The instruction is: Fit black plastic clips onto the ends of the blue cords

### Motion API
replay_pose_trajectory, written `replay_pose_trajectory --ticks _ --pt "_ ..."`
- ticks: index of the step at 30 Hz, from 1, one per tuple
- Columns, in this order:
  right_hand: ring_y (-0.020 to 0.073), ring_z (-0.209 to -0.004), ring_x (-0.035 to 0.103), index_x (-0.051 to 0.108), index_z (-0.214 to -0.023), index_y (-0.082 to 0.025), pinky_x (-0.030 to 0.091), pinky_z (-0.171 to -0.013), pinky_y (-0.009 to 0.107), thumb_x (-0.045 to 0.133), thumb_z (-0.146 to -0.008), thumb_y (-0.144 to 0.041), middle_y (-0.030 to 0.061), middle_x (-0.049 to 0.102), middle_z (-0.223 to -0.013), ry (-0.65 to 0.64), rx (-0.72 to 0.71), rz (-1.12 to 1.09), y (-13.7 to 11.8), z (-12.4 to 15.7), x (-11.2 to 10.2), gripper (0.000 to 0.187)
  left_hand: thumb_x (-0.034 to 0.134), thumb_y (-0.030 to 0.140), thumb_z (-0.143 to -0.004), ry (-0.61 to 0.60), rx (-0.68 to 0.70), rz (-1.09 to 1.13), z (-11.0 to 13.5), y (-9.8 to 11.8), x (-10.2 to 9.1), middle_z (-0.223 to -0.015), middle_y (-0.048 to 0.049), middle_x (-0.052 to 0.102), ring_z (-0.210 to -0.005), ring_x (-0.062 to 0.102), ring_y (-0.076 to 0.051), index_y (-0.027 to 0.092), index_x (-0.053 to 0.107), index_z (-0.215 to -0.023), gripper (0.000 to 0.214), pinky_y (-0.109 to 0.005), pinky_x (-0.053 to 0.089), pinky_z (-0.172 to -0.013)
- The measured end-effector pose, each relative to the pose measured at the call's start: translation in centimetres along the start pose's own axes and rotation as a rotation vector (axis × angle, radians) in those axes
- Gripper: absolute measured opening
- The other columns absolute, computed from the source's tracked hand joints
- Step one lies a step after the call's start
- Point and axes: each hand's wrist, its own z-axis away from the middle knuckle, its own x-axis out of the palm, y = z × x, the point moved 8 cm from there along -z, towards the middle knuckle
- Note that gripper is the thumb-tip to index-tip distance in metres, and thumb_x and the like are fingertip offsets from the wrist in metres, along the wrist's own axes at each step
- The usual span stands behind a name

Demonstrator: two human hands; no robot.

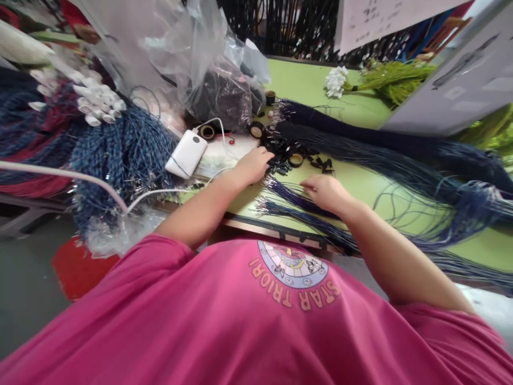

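Note:
My left hand (253, 164) rests on the green table (360, 184) with its fingers curled into a heap of small black plastic pieces (285, 151); what it holds is hidden. My right hand (326, 191) lies palm down a little to the right, fingers bent over a bundle of dark blue cords (292, 199) that fans across the table's front edge. A long thick mass of dark blue cords (401, 155) runs off to the right behind both hands.
A white power bank (186, 154) with a cable lies left of my left hand. Tape rolls (256, 129) and clear plastic bags (192, 59) sit behind. Blue twisted cords (124, 149) hang at left; green cords with white tips (372, 80) lie far back.

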Motion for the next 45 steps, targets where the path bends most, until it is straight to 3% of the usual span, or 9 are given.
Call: replay_pose_trajectory --ticks 8,13,18,24,30,35,39,42,45 --pt "0.0248 -0.096 0.065 0.074 -0.108 -0.015 0.048 -0.083 0.032 0.048 -0.09 -0.019 0.0139 0.072 -0.108 -0.047 0.035 0.047 0.0 -3.0 2.5 0.032 0.043 0.032 -0.096 -0.128 0.191 -0.192 0.2 -0.4 2.3 -0.119 -0.018 0.056 -0.112 0.053 -0.03 0.013 0.071 -0.116 0.039 -0.045 0.043 -0.099" --pt "0.0232 -0.099 0.065 0.074 -0.108 -0.016 0.047 -0.087 0.032 0.046 -0.092 -0.021 0.0108 0.071 -0.108 0.014 -0.017 -0.04 -1.1 -0.9 0.8 0.032 0.038 0.032 -0.098 -0.105 0.252 -0.27 1.0 -0.4 2.3 -0.116 -0.0196 0.059 -0.114 0.052 -0.03 0.008 0.066 -0.118 0.042 -0.045 0.042 -0.102" --pt "0.0214 -0.09 0.065 0.073 -0.1 -0.017 0.045 -0.077 0.03 0.048 -0.095 -0.024 0.0094 0.071 -0.1 -0.196 -0.178 0.0 -5.3 1.9 2.8 0.027 0.04 0.034 -0.098 -0.116 0.197 -0.284 0.7 -1.0 2.3 -0.112 -0.015 0.061 -0.112 0.054 -0.03 0.017 0.062 -0.13 0.042 -0.042 0.045 -0.095" --pt "0.02 -0.087 0.064 0.072 -0.092 -0.017 0.041 -0.07 0.029 0.048 -0.094 -0.025 0.008 0.07 -0.097 -0.216 -0.162 0.004 -6.2 2.2 4.6 0.025 0.048 0.036 -0.094 -0.128 0.209 -0.224 0.5 -1.0 2.4 -0.105 -0.0154 0.062 -0.106 0.056 -0.028 0.009 0.067 -0.109 0.036 -0.041 0.042 -0.1" --pt "0.0175 -0.079 0.062 0.069 -0.085 -0.019 0.038 -0.066 0.028 0.046 -0.091 -0.023 0.0048 0.072 -0.09 -0.093 -0.027 -0.079 -5.2 2.4 3.3 0.024 0.048 0.023 -0.092 -0.146 0.229 -0.119 0.1 -0.6 3.1 -0.106 -0.014 0.057 -0.1 0.057 -0.025 0.014 0.063 -0.099 0.019 -0.039 0.046 -0.091" --pt "0.0155 -0.072 0.06 0.068 -0.085 -0.018 0.04 -0.068 0.027 0.051 -0.087 -0.023 0.0028 0.071 -0.08 -0.047 0.089 -0.283 -4.2 2.4 2.5 0.018 0.058 0.015 -0.084 0.044 0.083 0.219 -1.0 -1.4 1.1 -0.105 -0.0108 0.057 -0.106 0.056 -0.024 0.016 0.06 -0.088 0.004 -0.04 0.044 -0.098" --pt "0.0143 -0.067 0.059 0.07 -0.108 -0.019 0.041 -0.067 0.027 0.056 -0.087 -0.032 0.0006 0.07 -0.075 -0.086 0.048 -0.386 -4.7 2.1 2.1 0.028 0.065 0.021 -0.084 0.238 -0.266 0.695 -0.7 -2.4 -1.0 -0.088 -0.004 0.058 -0.086 0.057 -0.016 0.019 0.059 -0.086 0.006 -0.03 0.05 -0.078" --pt "0.0143 -0.068 0.06 0.07 -0.116 -0.02 0.041 -0.068 0.027 0.059 -0.086 -0.034 0.0006 0.072 -0.078 -0.137 -0.055 -0.391 -6.6 1.6 1.9 0.034 0.059 0.032 -0.091 0.072 -0.56 1.27 0.2 -0.8 1.1 -0.068 0.0017 0.049 -0.052 0.044 -0.006 0.019 0.056 -0.082 0.016 -0.018 0.035 -0.047" --pt "0.0142 -0.071 0.062 0.074 -0.105 -0.021 0.042 -0.07 0.027 0.058 -0.087 -0.031 0.0009 0.074 -0.081 -0.187 -0.124 -0.457 -8.0 1.0 2.1 0.026 0.058 0.047 -0.091 -0.2 -0.7 1.643 1.3 2.4 3.2 -0.058 0.0045 0.04 -0.041 0.033 -0.003 0.017 0.055 -0.077 0.033 -0.015 0.018 -0.037"
